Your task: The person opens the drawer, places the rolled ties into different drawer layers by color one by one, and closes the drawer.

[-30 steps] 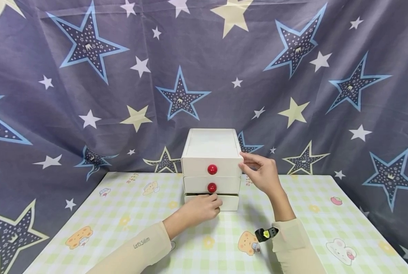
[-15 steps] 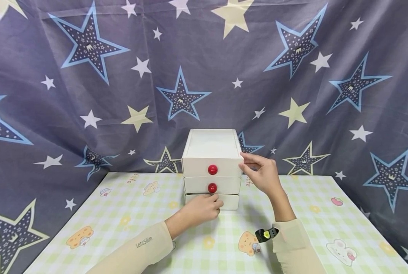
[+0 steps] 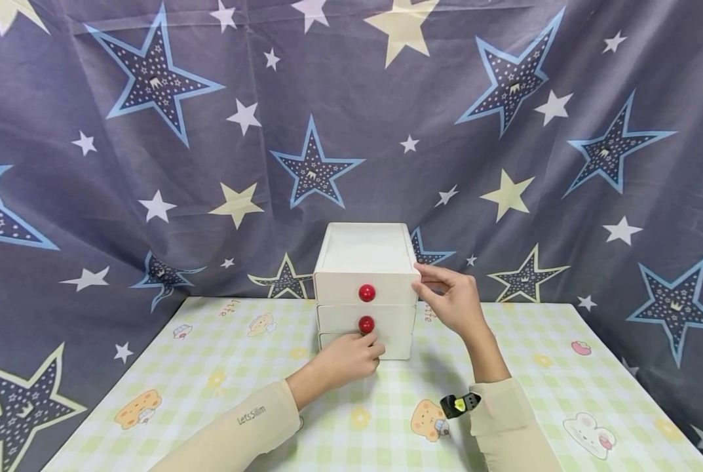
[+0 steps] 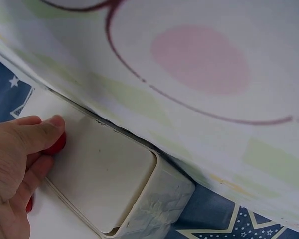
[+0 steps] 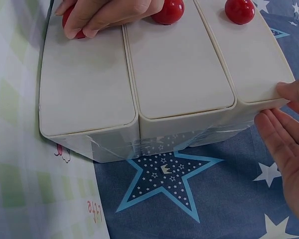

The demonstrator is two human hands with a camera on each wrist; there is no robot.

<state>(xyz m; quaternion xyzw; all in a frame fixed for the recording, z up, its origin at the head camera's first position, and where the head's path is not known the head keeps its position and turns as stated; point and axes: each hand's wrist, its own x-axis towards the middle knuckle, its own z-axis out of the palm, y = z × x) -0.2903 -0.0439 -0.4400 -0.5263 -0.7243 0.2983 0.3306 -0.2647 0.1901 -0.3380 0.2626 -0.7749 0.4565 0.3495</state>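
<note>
A white three-drawer cabinet (image 3: 365, 248) stands on the table, each drawer with a round red knob. My left hand (image 3: 348, 359) is at the bottom drawer (image 3: 396, 347), its thumb and fingers pinching the bottom knob (image 4: 57, 145), which is hidden in the head view. That drawer sits flush with the others. My right hand (image 3: 454, 298) grips the cabinet's upper right corner, thumb at the front and fingers along the side, as the right wrist view shows. The top knob (image 3: 367, 292) and the middle knob (image 3: 366, 324) are untouched.
A green-and-white checked cloth (image 3: 209, 367) with cartoon prints covers the table. Behind it hangs a dark blue curtain (image 3: 363, 85) with stars, close to the cabinet's back. A black strap device (image 3: 460, 404) is at the right sleeve cuff.
The bottom drawer has slid back into the cabinet, and the dark gap above its front has closed. My left hand has moved slightly inward with it. The right hand stays in place.
</note>
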